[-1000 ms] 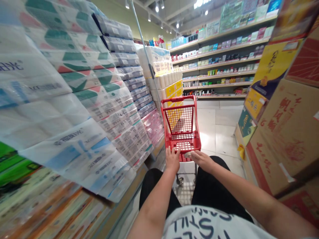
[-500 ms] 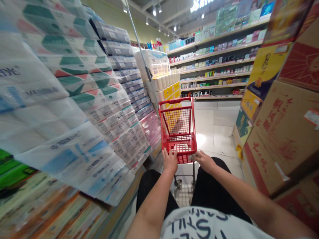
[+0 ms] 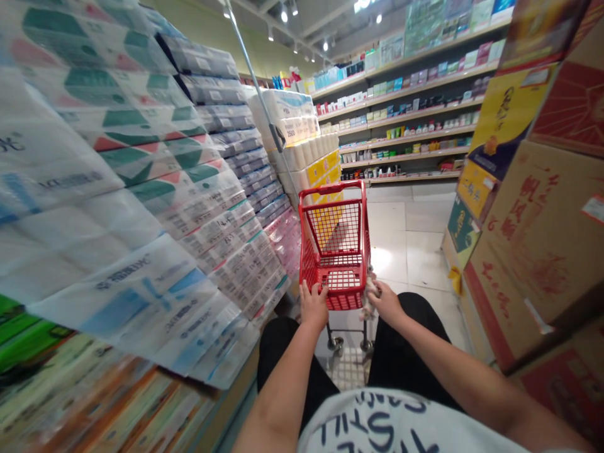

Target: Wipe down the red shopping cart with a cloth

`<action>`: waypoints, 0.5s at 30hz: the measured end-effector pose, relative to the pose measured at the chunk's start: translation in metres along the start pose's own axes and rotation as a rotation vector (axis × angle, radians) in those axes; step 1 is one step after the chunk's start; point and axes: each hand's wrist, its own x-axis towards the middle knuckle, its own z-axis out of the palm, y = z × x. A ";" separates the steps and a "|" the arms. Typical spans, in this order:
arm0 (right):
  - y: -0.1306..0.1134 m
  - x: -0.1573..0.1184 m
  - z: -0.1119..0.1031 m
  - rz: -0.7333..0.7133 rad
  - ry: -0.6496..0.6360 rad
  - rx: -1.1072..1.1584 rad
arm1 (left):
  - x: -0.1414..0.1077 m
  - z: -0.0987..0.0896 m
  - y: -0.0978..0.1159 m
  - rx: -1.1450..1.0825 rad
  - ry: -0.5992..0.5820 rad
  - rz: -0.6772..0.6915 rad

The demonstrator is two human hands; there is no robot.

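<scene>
A small red shopping cart (image 3: 336, 257) with a mesh basket stands upright before my knees, and nothing shows inside it. My left hand (image 3: 313, 306) rests on the near left corner of its rim, the fingers spread. By the near right corner, my right hand (image 3: 384, 302) has its fingers closed on a small pale, crumpled item (image 3: 369, 297) that hangs beside the basket. What exactly this item is cannot be made out.
Wrapped tissue packs (image 3: 155, 283) are stacked high at the left, with a metal pole (image 3: 255, 82) leaning there. Cardboard boxes (image 3: 542, 233) line the right side. Shelves of small goods (image 3: 406, 126) stand ahead, beyond a tiled floor (image 3: 387, 233).
My right hand has moved slightly right, away from the cart's rim, and the pale item now shows hanging from it. My left hand has shifted a little left, its fingers more spread.
</scene>
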 end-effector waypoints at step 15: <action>0.005 -0.003 0.016 0.270 0.013 0.184 | 0.006 0.005 0.029 -0.074 0.021 -0.015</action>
